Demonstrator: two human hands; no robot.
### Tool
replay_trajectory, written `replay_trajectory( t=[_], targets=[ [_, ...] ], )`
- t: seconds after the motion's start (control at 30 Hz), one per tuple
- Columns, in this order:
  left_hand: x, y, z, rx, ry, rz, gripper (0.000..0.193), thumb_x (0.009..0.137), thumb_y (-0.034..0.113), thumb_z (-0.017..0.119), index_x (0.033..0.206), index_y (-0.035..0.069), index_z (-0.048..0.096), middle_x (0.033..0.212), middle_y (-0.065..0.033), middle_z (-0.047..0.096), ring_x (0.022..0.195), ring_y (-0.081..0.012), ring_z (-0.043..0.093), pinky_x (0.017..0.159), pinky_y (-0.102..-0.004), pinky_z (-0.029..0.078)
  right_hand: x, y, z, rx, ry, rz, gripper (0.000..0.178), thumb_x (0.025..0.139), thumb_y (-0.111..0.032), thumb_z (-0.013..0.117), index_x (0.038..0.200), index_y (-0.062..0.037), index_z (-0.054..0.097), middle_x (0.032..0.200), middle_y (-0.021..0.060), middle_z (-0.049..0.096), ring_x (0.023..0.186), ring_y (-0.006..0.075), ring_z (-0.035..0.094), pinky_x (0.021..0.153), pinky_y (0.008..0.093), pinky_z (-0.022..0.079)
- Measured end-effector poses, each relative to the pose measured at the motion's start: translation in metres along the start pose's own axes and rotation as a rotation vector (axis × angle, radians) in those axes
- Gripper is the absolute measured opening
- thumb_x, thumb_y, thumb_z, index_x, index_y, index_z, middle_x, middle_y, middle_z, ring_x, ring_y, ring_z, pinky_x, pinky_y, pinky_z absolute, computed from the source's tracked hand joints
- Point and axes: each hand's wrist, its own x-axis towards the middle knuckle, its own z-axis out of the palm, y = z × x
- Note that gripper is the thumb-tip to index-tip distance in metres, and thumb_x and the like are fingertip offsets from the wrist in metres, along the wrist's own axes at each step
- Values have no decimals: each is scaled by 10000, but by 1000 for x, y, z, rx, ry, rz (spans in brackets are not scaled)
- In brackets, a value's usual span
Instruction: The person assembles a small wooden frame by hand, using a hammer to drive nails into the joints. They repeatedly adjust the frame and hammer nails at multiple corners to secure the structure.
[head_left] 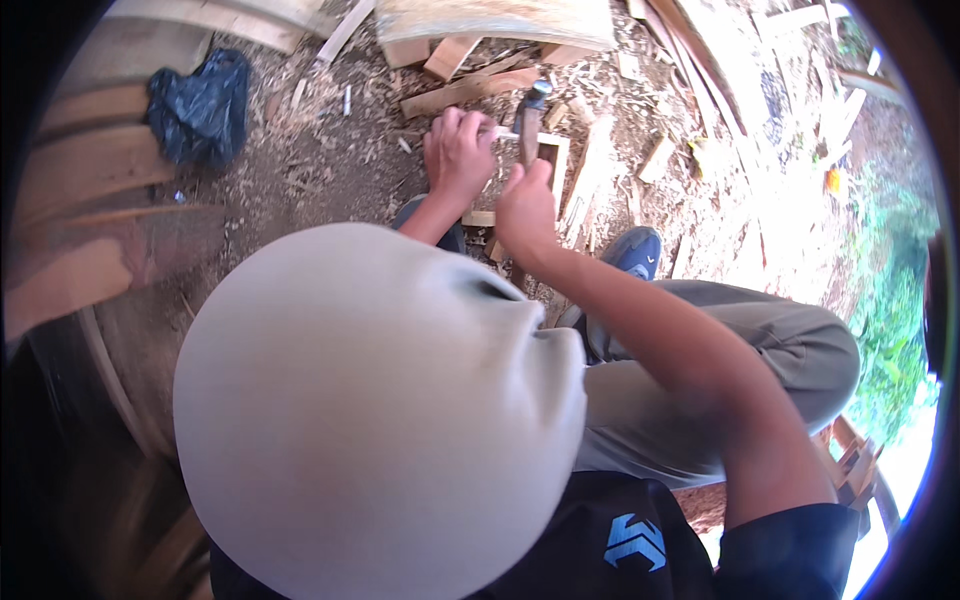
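Observation:
My right hand (528, 210) is wrapped round the wooden handle of a hammer (530, 135). The hammer's dark metal head is up at the far end, over the edge of a small wooden frame (562, 165) on the ground. To the left, my left hand (460, 150) has its fingers bent and closed at the frame's far left corner. Any small thing between those fingertips is too small to make out. My right hand and forearm cover part of the frame's near side.
A large pale rounded cloth-covered shape (380, 420) blocks the lower left. Wood offcuts (470, 92) and shavings litter the dirt around the frame. A thick wooden block (495, 22) lies beyond. A black plastic bag (200, 108) sits far left, and a blue shoe (637, 252) stands right of the frame.

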Motion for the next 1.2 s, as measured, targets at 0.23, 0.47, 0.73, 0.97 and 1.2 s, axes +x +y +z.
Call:
replay_trajectory(
  t=[0.23, 0.47, 0.73, 0.97, 1.2],
  targets=[
    [-2, -2, 2, 68, -35, -25, 155, 920, 263, 682, 1035, 160, 696, 1077, -66, 595, 1095, -299, 576, 971, -463, 422, 6, -2, -2, 66, -12, 0, 310, 1078, -295, 454, 1117, 9, 404, 915, 378, 660, 901, 567, 653, 822, 629, 506],
    [-5, 2, 5, 103, 5, 67, 161, 915, 266, 689, 1044, 170, 679, 1084, -55, 581, 1090, -287, 565, 923, -461, 408, 7, 29, -4, 32, 42, -160, 256, 1065, -253, 486, 1115, -12, 416, 807, 359, 654, 794, 576, 645, 703, 640, 508],
    [-8, 2, 2, 66, -17, 2, 156, 916, 205, 681, 1065, 163, 664, 1130, -59, 579, 1126, -285, 553, 953, -467, 401, 26, 5, -23, 1, -177, -31, 335, 1059, -273, 469, 1141, 50, 432, 957, 379, 667, 920, 536, 680, 821, 583, 548],
    [-9, 6, 0, -10, 39, 3, 147, 900, 183, 703, 1044, 153, 695, 1095, -50, 602, 1096, -277, 596, 940, -454, 431, 31, 5, -31, 51, -276, 58, 427, 1060, -327, 452, 1169, 85, 474, 1042, 390, 656, 978, 516, 684, 854, 553, 561],
    [-12, 5, 3, 7, 58, 77, 155, 921, 200, 677, 1071, 163, 686, 1083, -53, 601, 1078, -278, 597, 904, -448, 447, 28, 6, -31, 155, -228, 93, 440, 1056, -360, 460, 1131, 72, 493, 1008, 366, 661, 870, 496, 700, 770, 530, 577]
  ],
)
